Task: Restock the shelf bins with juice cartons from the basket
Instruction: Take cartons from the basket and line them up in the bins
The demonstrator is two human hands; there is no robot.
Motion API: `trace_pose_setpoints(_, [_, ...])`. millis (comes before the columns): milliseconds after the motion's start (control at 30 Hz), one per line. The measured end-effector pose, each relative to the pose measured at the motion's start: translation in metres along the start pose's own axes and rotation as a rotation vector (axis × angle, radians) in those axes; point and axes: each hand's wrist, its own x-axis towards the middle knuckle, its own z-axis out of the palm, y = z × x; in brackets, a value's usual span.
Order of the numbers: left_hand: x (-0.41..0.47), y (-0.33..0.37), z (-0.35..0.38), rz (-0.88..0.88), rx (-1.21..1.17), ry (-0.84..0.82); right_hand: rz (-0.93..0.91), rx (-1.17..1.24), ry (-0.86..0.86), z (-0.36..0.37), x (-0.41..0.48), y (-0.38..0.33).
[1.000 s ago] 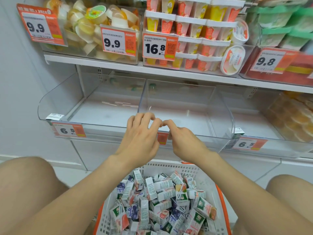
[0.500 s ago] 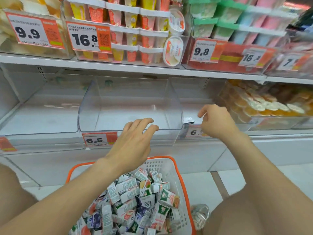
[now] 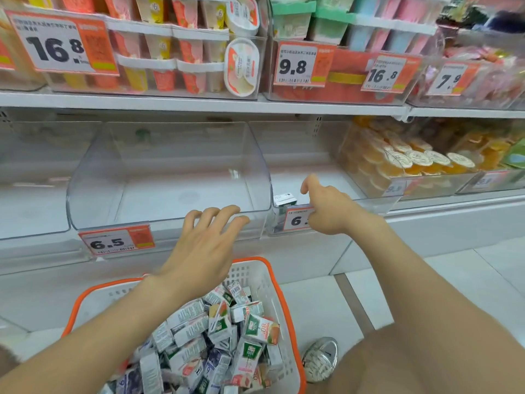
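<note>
Head view, looking down at a shop shelf with a basket (image 3: 264, 282) on the floor below it. Basket is white with an orange rim, heaped with small juice cartons (image 3: 216, 336), mixed green, purple and white packs lying every which way. Middle clear bin (image 3: 167, 172) on the lower shelf holds nothing; price tag reading 6.5 (image 3: 116, 242) clipped at its front left. Bin to its right (image 3: 326, 177) also looks bare except for one small carton (image 3: 285, 201) sitting at its front left corner, just behind a second price tag (image 3: 298, 219). Left hand (image 3: 204, 245) spread open, palm down, fingertips at the front lip of the middle bin, holding nothing. Right hand (image 3: 329, 207) loosely curled at the front edge of the right bin, covering part of that tag; forefinger raised; nothing visibly gripped, though the palm side is hidden. Further right, a bin of orange jelly cups (image 3: 412, 160), full. Judgement: the bins are being readied or checked, loading barely begun, since nearly all stock sits in the basket. Next move likely calls for both hands to drop to the basket, grab a few cartons, and set them upright at the back of a bin, faces forward.
</note>
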Motion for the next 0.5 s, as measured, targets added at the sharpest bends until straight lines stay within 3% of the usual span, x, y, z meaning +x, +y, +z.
trace_pose_setpoints(133, [0.002, 0.003, 0.000, -0.008, 0.005, 0.000, 0.026, -0.033, -0.034, -0.007, -0.002, -0.009])
trace_pose_setpoints(333, [-0.001, 0.001, -0.003, 0.006, -0.044, 0.014, -0.069, 0.281, 0.007, -0.002, 0.005, -0.029])
trace_pose_setpoints(500, [-0.008, -0.005, -0.006, 0.016, -0.112, 0.008, -0.056, 0.215, 0.043, -0.003, 0.017, -0.027])
